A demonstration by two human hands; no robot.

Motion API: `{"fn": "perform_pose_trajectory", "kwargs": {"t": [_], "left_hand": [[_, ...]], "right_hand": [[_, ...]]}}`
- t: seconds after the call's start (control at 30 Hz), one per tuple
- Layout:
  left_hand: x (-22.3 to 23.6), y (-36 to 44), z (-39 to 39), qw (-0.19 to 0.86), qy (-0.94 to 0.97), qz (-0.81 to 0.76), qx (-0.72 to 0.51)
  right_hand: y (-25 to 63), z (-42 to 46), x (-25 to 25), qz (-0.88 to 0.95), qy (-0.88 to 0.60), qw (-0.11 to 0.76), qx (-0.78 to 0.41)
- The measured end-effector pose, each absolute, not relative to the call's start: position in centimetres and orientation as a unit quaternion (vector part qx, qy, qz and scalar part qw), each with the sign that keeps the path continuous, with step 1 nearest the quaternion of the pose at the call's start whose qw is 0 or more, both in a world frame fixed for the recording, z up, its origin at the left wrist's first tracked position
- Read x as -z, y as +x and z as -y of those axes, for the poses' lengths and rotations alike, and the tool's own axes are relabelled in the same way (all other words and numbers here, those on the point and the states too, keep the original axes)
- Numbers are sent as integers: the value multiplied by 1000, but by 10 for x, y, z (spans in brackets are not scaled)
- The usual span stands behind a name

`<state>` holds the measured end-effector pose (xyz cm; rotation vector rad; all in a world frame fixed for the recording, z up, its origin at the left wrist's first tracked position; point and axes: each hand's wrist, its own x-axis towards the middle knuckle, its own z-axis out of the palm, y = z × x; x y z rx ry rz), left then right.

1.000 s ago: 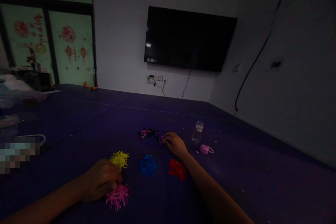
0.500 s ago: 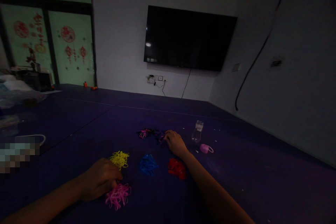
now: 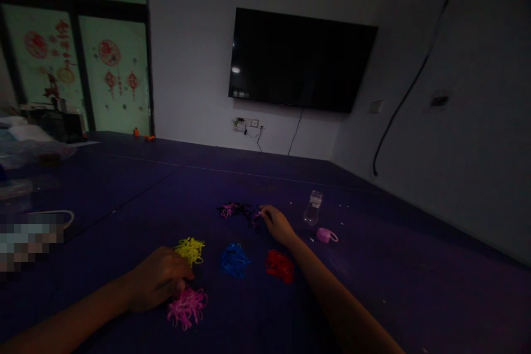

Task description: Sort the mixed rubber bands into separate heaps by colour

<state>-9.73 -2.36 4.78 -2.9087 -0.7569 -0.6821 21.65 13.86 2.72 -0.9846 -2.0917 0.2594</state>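
My right hand (image 3: pixel 277 225) reaches to the edge of a mixed heap of black and pink rubber bands (image 3: pixel 232 210). Its thumb and finger are pinched together on a pink band (image 3: pixel 261 212) there. My left hand (image 3: pixel 161 279) rests on the surface with its fingers curled, between a yellow pile of bands (image 3: pixel 189 251) and a pink pile (image 3: pixel 186 308). Its fingertips touch the edge of the pink pile; what they hold, if anything, is hidden. A blue pile (image 3: pixel 234 260) lies between the hands, and a red pile (image 3: pixel 279 266) sits beside my right forearm.
A clear bottle (image 3: pixel 313 208) lies right of my right hand, near a pink cap with a loop (image 3: pixel 326 235). Small white scraps are scattered around them. Plastic bags (image 3: pixel 33 146) cover the left side of the purple surface (image 3: pixel 232 174). A television (image 3: pixel 301 61) hangs on the wall.
My right hand's fingers have shifted slightly at the edge of the black and pink heap, and the bands under them have moved a little. My left hand stays in place.
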Motion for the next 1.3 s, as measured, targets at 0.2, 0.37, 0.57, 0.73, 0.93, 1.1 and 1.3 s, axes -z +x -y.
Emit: {"fn": "perform_pose_trajectory", "kwargs": {"t": [0.2, 0.37, 0.57, 0.73, 0.93, 1.1, 1.3], "left_hand": [[-46, -96, 23, 17, -942, 250, 224], [-47, -95, 23, 23, -945, 243, 219], [-47, -96, 24, 23, -941, 253, 224], [-48, -96, 25, 21, -942, 253, 218], [-51, -95, 28, 20, -940, 261, 218], [-49, -94, 25, 26, -942, 253, 219], [-45, -95, 22, 31, -943, 245, 225]], "right_hand": [[211, -136, -27, 832, -377, 376, -155], [211, -135, -25, 834, -369, 377, -164], [211, -134, -28, 833, -355, 392, -163], [211, -134, -29, 833, -364, 388, -154], [207, -135, -26, 838, -355, 376, -175], [206, -138, -23, 852, -358, 345, -164], [206, -135, -27, 844, -378, 349, -155]]}}
